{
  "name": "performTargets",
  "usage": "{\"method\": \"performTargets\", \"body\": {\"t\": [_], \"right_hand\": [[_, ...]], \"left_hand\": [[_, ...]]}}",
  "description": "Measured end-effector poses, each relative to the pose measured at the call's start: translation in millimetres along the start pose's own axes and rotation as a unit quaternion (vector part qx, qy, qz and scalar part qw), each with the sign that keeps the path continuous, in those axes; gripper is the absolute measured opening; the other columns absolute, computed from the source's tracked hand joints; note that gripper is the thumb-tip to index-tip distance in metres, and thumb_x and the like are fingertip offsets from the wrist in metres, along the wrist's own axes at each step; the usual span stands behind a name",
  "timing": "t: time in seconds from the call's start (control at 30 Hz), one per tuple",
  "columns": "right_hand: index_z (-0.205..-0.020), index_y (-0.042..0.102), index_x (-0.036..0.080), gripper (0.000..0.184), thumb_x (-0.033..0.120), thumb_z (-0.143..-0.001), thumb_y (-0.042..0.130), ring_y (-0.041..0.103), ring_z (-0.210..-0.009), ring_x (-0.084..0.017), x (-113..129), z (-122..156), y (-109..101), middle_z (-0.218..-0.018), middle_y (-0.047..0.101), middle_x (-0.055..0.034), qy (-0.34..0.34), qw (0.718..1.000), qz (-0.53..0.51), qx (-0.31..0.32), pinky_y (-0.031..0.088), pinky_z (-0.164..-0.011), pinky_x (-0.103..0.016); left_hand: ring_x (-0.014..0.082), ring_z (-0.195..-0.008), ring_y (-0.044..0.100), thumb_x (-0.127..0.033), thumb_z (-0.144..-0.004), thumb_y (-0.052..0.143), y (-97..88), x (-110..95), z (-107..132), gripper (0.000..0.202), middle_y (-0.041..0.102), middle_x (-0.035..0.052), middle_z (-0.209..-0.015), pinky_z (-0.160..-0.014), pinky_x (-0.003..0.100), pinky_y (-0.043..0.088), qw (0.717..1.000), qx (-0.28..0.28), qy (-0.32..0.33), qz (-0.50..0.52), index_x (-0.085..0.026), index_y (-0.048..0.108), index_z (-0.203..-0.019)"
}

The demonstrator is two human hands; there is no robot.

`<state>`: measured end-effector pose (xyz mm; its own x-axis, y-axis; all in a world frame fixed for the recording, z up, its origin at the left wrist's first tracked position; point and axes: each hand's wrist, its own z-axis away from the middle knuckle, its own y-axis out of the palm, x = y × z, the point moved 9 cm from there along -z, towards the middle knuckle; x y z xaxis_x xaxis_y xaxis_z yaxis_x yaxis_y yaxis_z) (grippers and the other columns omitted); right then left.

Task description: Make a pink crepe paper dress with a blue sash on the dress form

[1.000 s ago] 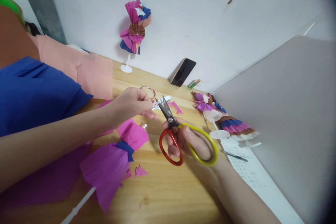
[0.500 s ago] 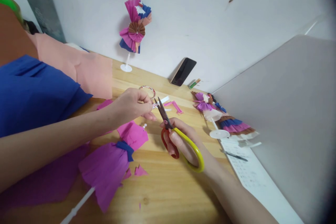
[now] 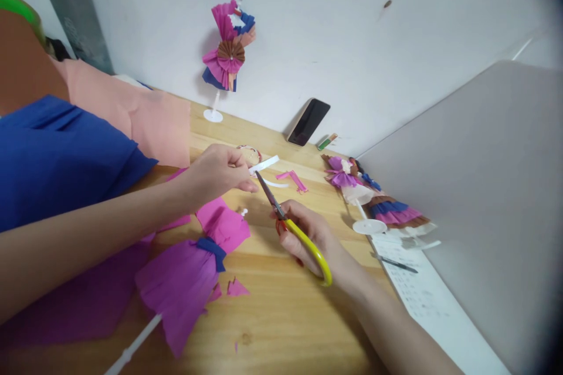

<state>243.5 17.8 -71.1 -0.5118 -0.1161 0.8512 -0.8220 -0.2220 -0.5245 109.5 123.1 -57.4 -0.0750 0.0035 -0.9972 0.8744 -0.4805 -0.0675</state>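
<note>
My left hand (image 3: 224,170) pinches a narrow white strip (image 3: 267,163) above the table. The fingers of my right hand (image 3: 308,231) are in the handles of yellow and red scissors (image 3: 310,246). The blade tips reach close to my left fingertips and the strip; whether they touch it I cannot tell. Below my left forearm lies a small dress form in a pink top and purple crepe-paper skirt (image 3: 185,281) with a blue waistband, on a white stand rod. A roll of tape (image 3: 250,154) is partly behind my left hand.
Blue crepe paper (image 3: 61,158) and peach crepe paper (image 3: 149,123) lie at left. A dressed form (image 3: 226,58) stands by the wall, with a phone (image 3: 309,123) leaning nearby. More paper dresses (image 3: 398,211) and a pen (image 3: 398,263) on a written sheet are at right. Pink scraps (image 3: 237,287) lie about.
The scissors have turned, and their blades, spread before, now look nearly together. The strip in my left hand now shows a longer free end pointing right.
</note>
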Motion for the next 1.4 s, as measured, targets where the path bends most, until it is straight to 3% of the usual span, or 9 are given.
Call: {"method": "performTargets", "body": {"t": [0.23,0.33,0.47,0.7,0.83,1.03,1.17,1.27,1.4], "right_hand": [[-0.09,0.058,0.019,0.014,0.028,-0.08,0.06,0.043,-0.054,-0.012,-7.6,0.6,-16.3,-0.063,0.052,0.0033,0.116,0.945,0.302,0.049,0.028,-0.052,-0.024],[-0.116,0.06,0.024,0.044,0.015,-0.074,0.056,0.055,-0.062,-0.015,-7.5,8.0,-15.4,-0.077,0.066,-0.0003,0.116,0.911,0.381,0.109,0.031,-0.056,-0.024],[-0.119,0.062,0.027,0.044,0.013,-0.08,0.048,0.058,-0.057,-0.014,0.3,16.1,-20.5,-0.07,0.067,0.0015,0.096,0.91,0.382,0.133,0.033,-0.053,-0.023],[-0.103,0.069,0.016,0.032,0.017,-0.086,0.041,0.068,-0.068,-0.019,11.9,2.8,-78.8,-0.081,0.074,-0.0078,0.025,0.907,0.378,-0.184,0.047,-0.062,-0.028],[-0.096,0.07,0.015,0.028,0.019,-0.088,0.044,0.067,-0.067,-0.019,5.4,-2.8,-70.4,-0.079,0.074,-0.0077,0.01,0.924,0.351,-0.151,0.047,-0.061,-0.028],[-0.105,0.069,0.022,0.035,0.008,-0.084,0.044,0.064,-0.078,-0.018,17.2,-7.3,-29.8,-0.091,0.072,-0.0045,-0.038,0.96,0.276,0.025,0.047,-0.068,-0.028],[-0.104,0.066,0.022,0.033,0.006,-0.083,0.045,0.06,-0.085,-0.019,-0.3,-10.3,-20.2,-0.093,0.068,-0.0047,-0.023,0.95,0.292,0.111,0.046,-0.073,-0.029],[-0.102,0.066,0.019,0.029,0.007,-0.083,0.047,0.06,-0.083,-0.019,-22.2,-14.6,-37.8,-0.092,0.066,-0.0074,0.02,0.934,0.351,0.067,0.045,-0.075,-0.03],[-0.099,0.069,0.017,0.026,0.01,-0.083,0.05,0.06,-0.08,-0.019,-28.0,-16.7,-58.1,-0.091,0.067,-0.0093,0.041,0.928,0.369,-0.025,0.044,-0.075,-0.031]], "left_hand": [[0.0201,-0.076,0.073,-0.018,-0.06,0.066,-21.6,-2.4,-6.6,0.015,0.071,0.0007,-0.065,-0.068,0.025,0.057,0.994,-0.078,0.019,-0.07,-0.017,0.055,-0.05],[0.0198,-0.075,0.073,-0.019,-0.062,0.063,-12.9,-2.1,-6.2,0.014,0.071,0.0011,-0.062,-0.068,0.025,0.057,0.997,-0.04,0.015,-0.058,-0.017,0.054,-0.051],[0.019,-0.071,0.074,-0.019,-0.064,0.056,1.4,-0.3,-5.2,0.014,0.069,0.0006,-0.057,-0.064,0.025,0.056,0.996,0.024,0.026,-0.078,-0.018,0.052,-0.051],[0.0154,-0.068,0.069,-0.015,-0.066,0.052,39.1,-8.5,13.6,0.018,0.07,0.004,-0.08,-0.06,0.023,0.05,0.954,0.189,0.176,-0.152,-0.017,0.043,-0.051],[0.0203,-0.097,0.066,-0.008,-0.07,0.05,58.3,-9.9,28.9,0.019,0.069,0.0058,-0.086,-0.074,0.025,0.047,0.926,0.256,0.207,-0.185,-0.018,0.042,-0.055],[0.0155,-0.089,0.065,-0.008,-0.073,0.054,62.3,-3.7,31.5,0.013,0.065,0.0097,-0.121,-0.067,0.022,0.046,0.94,0.268,0.143,-0.154,-0.016,0.052,-0.063],[0.0173,-0.091,0.064,-0.006,-0.073,0.053,58.8,-6.5,31.0,0.018,0.07,0.0067,-0.097,-0.073,0.024,0.047,0.943,0.252,0.157,-0.153,-0.018,0.051,-0.06],[0.018,-0.086,0.066,-0.008,-0.075,0.054,56.0,-9.6,29.3,0.021,0.07,0.0049,-0.084,-0.073,0.026,0.048,0.944,0.246,0.163,-0.147,-0.018,0.048,-0.057],[0.014,-0.074,0.066,-0.014,-0.075,0.055,51.5,-9.9,24.1,0.015,0.07,0.0079,-0.104,-0.067,0.025,0.047,0.95,0.248,0.139,-0.131,-0.016,0.053,-0.06]]}}
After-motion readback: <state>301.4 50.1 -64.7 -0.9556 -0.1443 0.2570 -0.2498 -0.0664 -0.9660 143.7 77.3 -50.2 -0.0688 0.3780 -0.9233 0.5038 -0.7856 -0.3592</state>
